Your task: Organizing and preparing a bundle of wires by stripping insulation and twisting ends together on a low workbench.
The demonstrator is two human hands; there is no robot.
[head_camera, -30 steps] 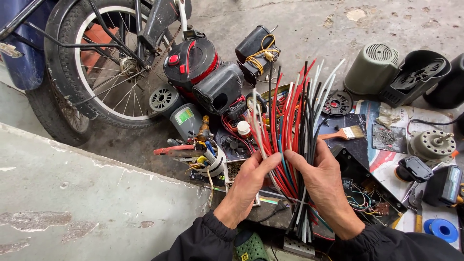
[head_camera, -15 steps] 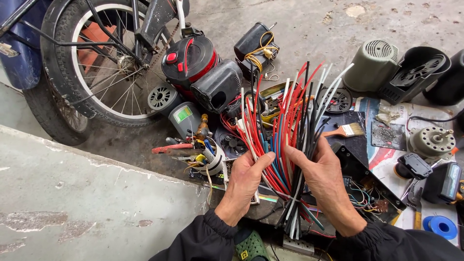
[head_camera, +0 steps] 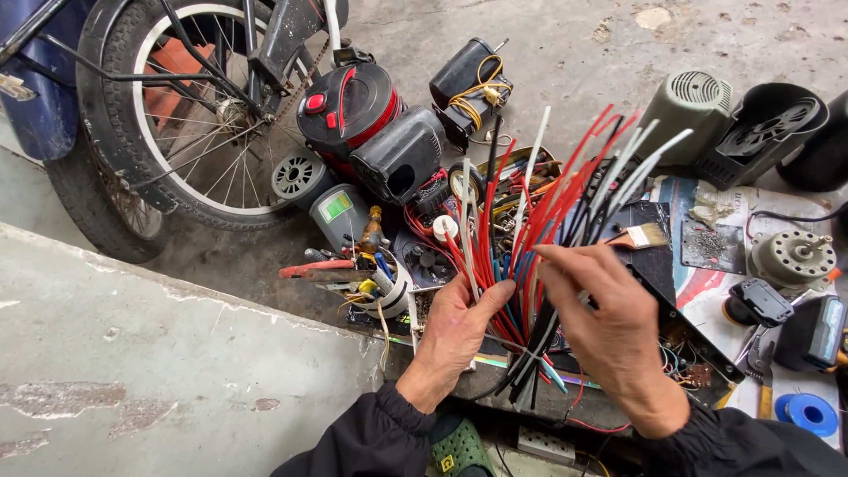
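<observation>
Both hands on a fanned bundle of coloured tubes.
Left hand clasps the bundle's base; right hand pinches strands beside it. The bundle is held just right of the red-and-black motor housing, above scattered parts.

A repair workshop: motors, tool parts and a bicycle wheel crowd the concrete floor.

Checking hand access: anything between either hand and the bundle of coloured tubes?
Nothing visible. The left hand already grips the bundle of coloured tubes near its lower end, and the right hand lies against its right side, fingers on the strands. The paintbrush lies behind, on the floor clutter.
</observation>
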